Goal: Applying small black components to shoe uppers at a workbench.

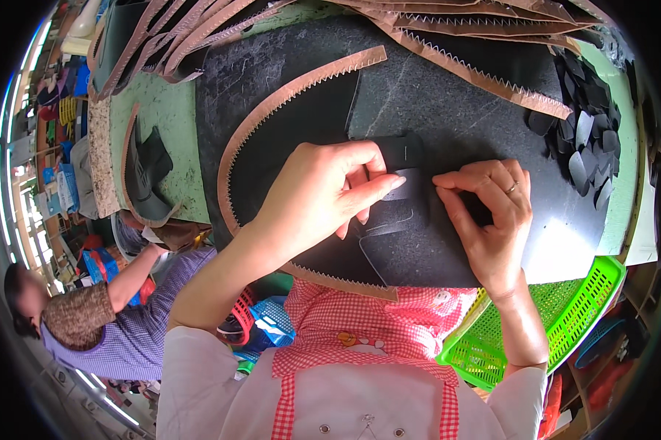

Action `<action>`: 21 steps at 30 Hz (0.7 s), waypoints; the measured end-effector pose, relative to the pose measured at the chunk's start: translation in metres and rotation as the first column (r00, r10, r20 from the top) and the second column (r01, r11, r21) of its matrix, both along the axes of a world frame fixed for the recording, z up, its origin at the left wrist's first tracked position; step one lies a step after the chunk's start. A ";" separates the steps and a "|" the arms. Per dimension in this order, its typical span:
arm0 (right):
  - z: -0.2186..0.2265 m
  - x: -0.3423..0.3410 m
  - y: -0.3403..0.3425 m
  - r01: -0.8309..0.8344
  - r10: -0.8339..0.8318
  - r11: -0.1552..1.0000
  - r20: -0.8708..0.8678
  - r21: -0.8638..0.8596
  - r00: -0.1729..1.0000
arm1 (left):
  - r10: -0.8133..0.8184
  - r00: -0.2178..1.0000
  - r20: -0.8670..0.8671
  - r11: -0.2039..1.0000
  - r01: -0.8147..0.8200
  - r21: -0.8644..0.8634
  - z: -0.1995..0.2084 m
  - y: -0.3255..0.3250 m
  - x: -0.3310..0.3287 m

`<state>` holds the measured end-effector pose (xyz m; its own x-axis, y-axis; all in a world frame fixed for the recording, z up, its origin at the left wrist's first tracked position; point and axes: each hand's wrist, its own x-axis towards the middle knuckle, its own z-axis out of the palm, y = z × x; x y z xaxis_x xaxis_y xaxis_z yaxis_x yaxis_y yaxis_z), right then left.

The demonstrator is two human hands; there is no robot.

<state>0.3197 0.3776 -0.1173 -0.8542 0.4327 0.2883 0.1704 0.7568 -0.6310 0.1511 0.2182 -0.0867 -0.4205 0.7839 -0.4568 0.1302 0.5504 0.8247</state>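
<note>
A black shoe upper (272, 161) with a tan, zigzag-stitched edge lies on a dark grey work mat (477, 110). At its middle is a folded black tab (400, 213) with a light stitch line. My left hand (338, 183) reaches over the upper, thumb and forefinger closed on the tab's upper part. To the right of the tab, my right hand (491, 213) hovers over the mat with its fingers curled and thumb and forefinger close together. Anything in that pinch is too small to make out. A ring is on one finger.
Stacked uppers (484, 22) with stitched tan edges lie along the far side. Small black leather pieces (583, 125) are piled at the far right. A green plastic basket (587, 293) stands below the table's right edge. At the left, another person (118, 315) handles a piece.
</note>
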 end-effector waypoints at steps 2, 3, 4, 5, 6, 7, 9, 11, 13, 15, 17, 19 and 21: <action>0.001 -0.003 -0.003 -0.015 0.015 1.000 0.000 0.009 1.000 | -0.018 0.999 -0.033 1.000 0.018 -0.007 -0.003 -0.001 0.001; 0.001 -0.004 -0.003 -0.011 0.010 1.000 0.024 0.029 1.000 | -0.032 0.998 -0.059 0.999 0.032 -0.015 -0.005 -0.002 0.002; 0.001 -0.005 -0.004 -0.010 0.008 0.999 0.047 0.050 0.999 | -0.055 0.993 -0.105 0.996 0.061 0.060 -0.007 -0.003 0.003; 0.001 -0.007 -0.005 -0.012 0.007 0.997 0.069 0.071 0.998 | -0.081 0.951 -0.299 0.996 0.089 0.013 -0.007 -0.004 0.003; 0.001 -0.008 -0.005 -0.016 0.011 0.997 0.066 0.079 0.998 | -0.103 0.859 -0.502 0.990 0.140 0.036 -0.006 -0.007 0.001; 0.001 -0.008 -0.006 -0.018 0.013 0.996 0.060 0.089 0.998 | -0.125 0.747 -0.652 0.971 0.228 0.075 -0.005 -0.010 -0.002; 0.000 -0.010 -0.007 -0.047 0.044 0.994 0.037 0.096 0.998 | -0.064 0.711 -0.701 0.992 0.120 0.031 0.001 -0.023 -0.014; 0.001 -0.012 -0.010 -0.098 0.100 0.991 -0.013 0.088 0.995 | 0.047 0.623 -0.781 0.999 -0.029 0.037 0.010 -0.041 -0.033; 0.004 -0.013 -0.014 -0.143 0.135 0.978 0.061 0.151 0.989 | 0.026 0.406 -0.914 0.998 -0.065 -0.001 0.017 -0.062 -0.050; 0.007 -0.013 -0.019 -0.175 0.161 0.974 0.106 0.145 0.981 | 0.058 0.525 -0.849 0.989 -0.146 -0.023 0.014 -0.077 -0.055; 0.011 -0.010 -0.019 -0.161 0.146 0.983 0.165 0.084 0.975 | 0.041 0.626 -0.779 0.998 -0.070 -0.004 0.005 -0.086 -0.053; 0.014 -0.006 -0.013 -0.202 0.196 0.979 0.194 0.011 0.961 | 0.077 0.677 -0.732 0.996 -0.027 0.080 0.001 -0.093 -0.050; 0.012 -0.003 0.001 -0.240 0.245 0.966 0.049 -0.091 0.968 | 0.347 0.821 -0.453 0.936 -0.270 0.228 0.011 -0.109 -0.053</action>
